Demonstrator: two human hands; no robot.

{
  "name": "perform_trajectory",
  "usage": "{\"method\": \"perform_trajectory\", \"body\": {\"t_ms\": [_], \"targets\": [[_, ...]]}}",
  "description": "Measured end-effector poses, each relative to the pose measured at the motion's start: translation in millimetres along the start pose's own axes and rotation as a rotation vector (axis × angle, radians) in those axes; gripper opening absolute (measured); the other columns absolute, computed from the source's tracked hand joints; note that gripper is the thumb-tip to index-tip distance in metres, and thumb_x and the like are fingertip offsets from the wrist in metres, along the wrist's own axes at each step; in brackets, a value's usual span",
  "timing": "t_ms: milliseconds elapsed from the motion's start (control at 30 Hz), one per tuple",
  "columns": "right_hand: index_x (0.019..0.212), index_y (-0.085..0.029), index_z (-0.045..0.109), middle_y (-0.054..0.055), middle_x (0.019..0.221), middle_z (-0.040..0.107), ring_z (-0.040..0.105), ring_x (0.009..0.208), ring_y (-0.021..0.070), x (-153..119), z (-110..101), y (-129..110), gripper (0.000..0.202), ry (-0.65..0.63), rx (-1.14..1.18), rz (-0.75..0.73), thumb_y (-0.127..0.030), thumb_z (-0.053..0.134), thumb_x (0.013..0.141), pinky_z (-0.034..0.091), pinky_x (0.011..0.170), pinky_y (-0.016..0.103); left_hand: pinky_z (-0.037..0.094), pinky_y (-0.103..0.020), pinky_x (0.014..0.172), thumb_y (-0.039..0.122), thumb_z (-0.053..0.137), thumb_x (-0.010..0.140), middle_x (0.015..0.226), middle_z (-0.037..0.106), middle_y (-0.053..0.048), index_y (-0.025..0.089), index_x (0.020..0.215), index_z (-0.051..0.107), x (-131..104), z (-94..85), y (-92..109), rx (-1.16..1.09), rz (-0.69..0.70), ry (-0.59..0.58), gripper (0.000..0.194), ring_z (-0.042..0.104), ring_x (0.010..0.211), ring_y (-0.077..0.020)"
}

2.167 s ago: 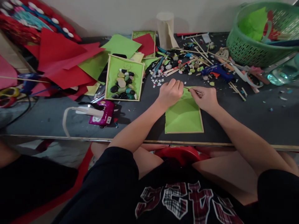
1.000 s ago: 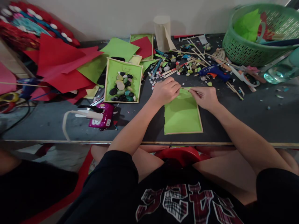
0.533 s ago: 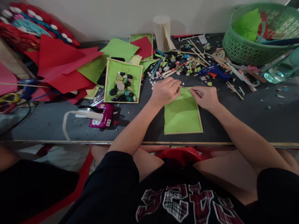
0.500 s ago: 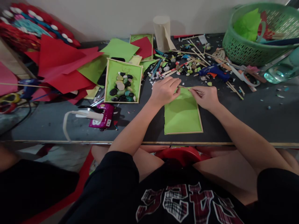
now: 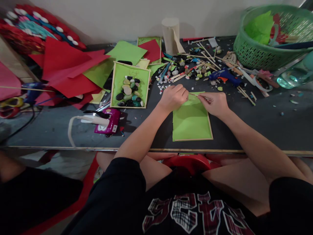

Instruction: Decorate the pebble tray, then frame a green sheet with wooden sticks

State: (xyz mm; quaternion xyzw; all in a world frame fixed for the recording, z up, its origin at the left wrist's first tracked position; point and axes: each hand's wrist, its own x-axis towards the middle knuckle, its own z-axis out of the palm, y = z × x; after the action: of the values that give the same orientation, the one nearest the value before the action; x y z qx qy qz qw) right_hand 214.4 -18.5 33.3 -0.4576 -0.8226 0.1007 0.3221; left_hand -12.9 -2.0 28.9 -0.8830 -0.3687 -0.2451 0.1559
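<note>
A thin wooden stick (image 5: 193, 95) spans between my two hands above the far edge of a light green sheet (image 5: 192, 119). My left hand (image 5: 174, 97) is closed on the stick's left end, its fingers curled. At the other end, my right hand (image 5: 214, 102) pinches the stick between thumb and fingers. Pale wooden strips run along the sheet's right and near edges. Left of my forearm lies a framed green panel (image 5: 116, 91) bearing several dark and pale pebbles (image 5: 127, 89).
A blue glue gun (image 5: 224, 75) lies among loose sticks, pebbles and scraps at the back right. Beyond it stand a green basket (image 5: 249, 54) and a bottle (image 5: 292, 78). Red paper (image 5: 66, 65) and a purple power adapter (image 5: 110, 120) are leftward. A person sits at left.
My left fingers have curled in from a flatter, more extended pose, closing on the stick. My right hand keeps its pinch, barely shifted. The view has moved slightly.
</note>
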Motion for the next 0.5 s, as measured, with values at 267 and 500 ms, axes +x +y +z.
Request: {"method": "perform_trajectory", "body": {"t_ms": [267, 500], "targets": [[0.080, -0.018, 0.080, 0.002, 0.056, 0.063, 0.050, 0.051, 0.0129, 0, -1, 1, 0.037, -0.019, -0.012, -0.054, -0.041, 0.054, 0.094, 0.033, 0.054, 0.026, 0.046, -0.033, 0.060, 0.011, 0.048, 0.089, 0.073, 0.072, -0.007, 0.018, 0.074, 0.068, -2, 1.9, -7, -0.079, 0.001, 0.062, 0.026, 0.069, 0.077, -0.0213], [0.094, -0.020, 0.084, 0.005, 0.067, 0.073, 0.060, 0.057, 0.0158, -3, 3, 6, 0.038, 0.032, -0.028, -0.111, -0.042, 0.053, 0.097, 0.038, 0.057, 0.027, 0.052, -0.030, 0.068, 0.013, 0.052, 0.087, 0.076, 0.076, -0.003, 0.019, 0.075, 0.070, -4, 9.4, -12, -0.159, -0.060, 0.175, 0.023, 0.073, 0.079, -0.0182]]}}
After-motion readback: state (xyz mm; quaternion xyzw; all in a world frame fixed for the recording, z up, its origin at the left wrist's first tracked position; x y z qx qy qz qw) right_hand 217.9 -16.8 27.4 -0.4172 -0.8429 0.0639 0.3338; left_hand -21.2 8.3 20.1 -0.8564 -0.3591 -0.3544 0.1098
